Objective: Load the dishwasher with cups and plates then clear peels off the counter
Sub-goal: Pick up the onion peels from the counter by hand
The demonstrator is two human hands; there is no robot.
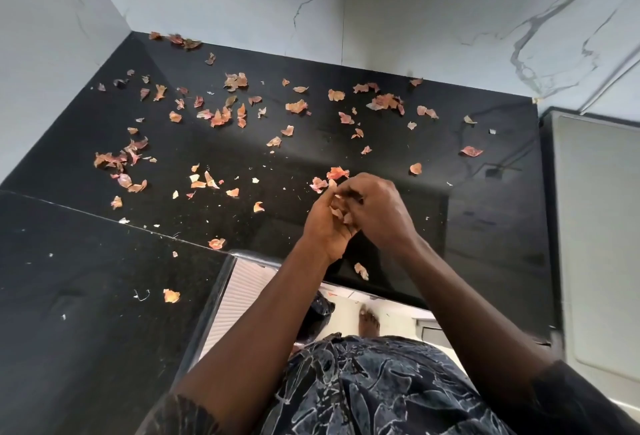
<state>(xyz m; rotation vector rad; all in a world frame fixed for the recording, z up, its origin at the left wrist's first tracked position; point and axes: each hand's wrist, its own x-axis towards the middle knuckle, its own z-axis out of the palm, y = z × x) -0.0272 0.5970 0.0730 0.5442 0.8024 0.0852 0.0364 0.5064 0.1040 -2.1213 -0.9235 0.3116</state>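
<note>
1. A black worktop (pixel 381 143) fills the view, seen from above, running into a corner formed by white marble-veined walls (pixel 433 11).
2. Thin orange-pink peels (pixel 221 117) lie scattered over most of the worktop, thickest toward its back edge and its left side, with a few tucked in the back-left corner.
3. The person's two hands meet above the worktop near its front edge.
4. The left hand (pixel 327 226) is turned palm up and cupped, its fingers curled around a small clutch of peels (pixel 341 212).
5. The right hand (pixel 377 206) is held over it, fingers pressed together, their tips touching the peels in the left palm.
6. Two larger peels (pixel 337 174) lie on the worktop just beyond the hands.
7. One loose peel (pixel 361 271) lies close to the front edge, below the wrists.
8. A few more lie on the lower left section of the worktop, near its seam.
9. At the right edge stands a pale grey appliance top (pixel 602 226).
10. Below the front edge, a patterned dark garment (pixel 363 393) and a bare foot (pixel 369 322) show.
</note>
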